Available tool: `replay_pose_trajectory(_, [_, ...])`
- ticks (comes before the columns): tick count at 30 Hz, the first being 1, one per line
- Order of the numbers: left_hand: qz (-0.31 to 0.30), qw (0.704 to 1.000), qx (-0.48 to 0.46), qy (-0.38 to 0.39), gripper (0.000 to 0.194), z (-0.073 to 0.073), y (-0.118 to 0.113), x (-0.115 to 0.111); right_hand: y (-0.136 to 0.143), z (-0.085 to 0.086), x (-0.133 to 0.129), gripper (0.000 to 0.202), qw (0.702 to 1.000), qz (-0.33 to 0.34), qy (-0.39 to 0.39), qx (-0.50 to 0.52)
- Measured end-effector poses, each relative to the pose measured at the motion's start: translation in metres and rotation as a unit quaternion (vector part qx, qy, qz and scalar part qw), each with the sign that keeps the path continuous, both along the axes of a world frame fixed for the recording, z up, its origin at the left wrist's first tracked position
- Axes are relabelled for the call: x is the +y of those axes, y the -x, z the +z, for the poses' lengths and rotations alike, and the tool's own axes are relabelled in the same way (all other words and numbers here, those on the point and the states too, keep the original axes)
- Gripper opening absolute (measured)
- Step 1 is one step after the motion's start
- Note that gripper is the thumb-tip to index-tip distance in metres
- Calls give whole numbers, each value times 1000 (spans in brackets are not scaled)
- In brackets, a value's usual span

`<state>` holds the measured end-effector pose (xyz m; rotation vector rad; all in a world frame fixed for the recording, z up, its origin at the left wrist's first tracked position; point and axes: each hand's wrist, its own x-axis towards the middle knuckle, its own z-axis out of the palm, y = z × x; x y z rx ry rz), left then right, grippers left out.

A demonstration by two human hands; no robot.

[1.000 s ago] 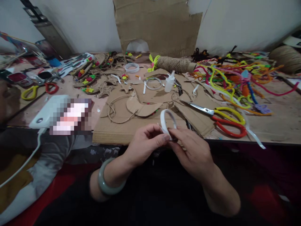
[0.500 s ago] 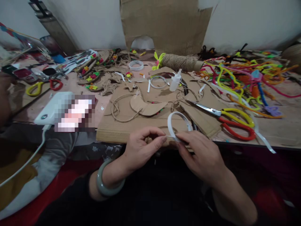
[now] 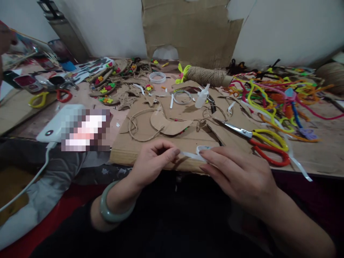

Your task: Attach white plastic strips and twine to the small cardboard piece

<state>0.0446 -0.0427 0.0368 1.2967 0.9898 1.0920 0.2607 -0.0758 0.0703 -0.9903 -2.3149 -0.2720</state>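
A strip of white tape [image 3: 191, 155] stretches between my two hands above the front edge of the cardboard sheet [image 3: 129, 152]. My left hand [image 3: 153, 161] pinches the free end between thumb and forefinger. Closed around the roll of tape [image 3: 200, 148], my right hand [image 3: 239, 172] hides most of it. Just behind lies a crescent-shaped cardboard piece [image 3: 168, 125] with twine attached. Scissors [image 3: 258, 138] with yellow and red handles lie to the right of it. A small translucent squeeze bottle [image 3: 202, 97] stands beyond the crescent.
Pipe cleaners [image 3: 271, 93] are heaped at the right. A twine roll [image 3: 206, 76] lies at the back near a cardboard panel [image 3: 188, 32]. A white power bank [image 3: 57, 123] with a cable and a blurred-out screen sit at the left. Another person's sleeve [image 3: 53, 186] shows at lower left.
My hands have moved apart, drawing out a longer length of tape between them. The roll has tipped down into my right hand. The view has shifted slightly.
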Motion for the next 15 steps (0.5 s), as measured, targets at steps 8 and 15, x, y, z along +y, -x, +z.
replay_pose_trajectory(8, [64, 989, 71, -117, 15, 11, 9, -4, -1, 7, 7, 9, 998, -54, 44, 13])
replay_pose_trajectory(15, [140, 959, 116, -219, 14, 0, 20, -7, -9, 10, 6, 9, 993, -66, 92, 44])
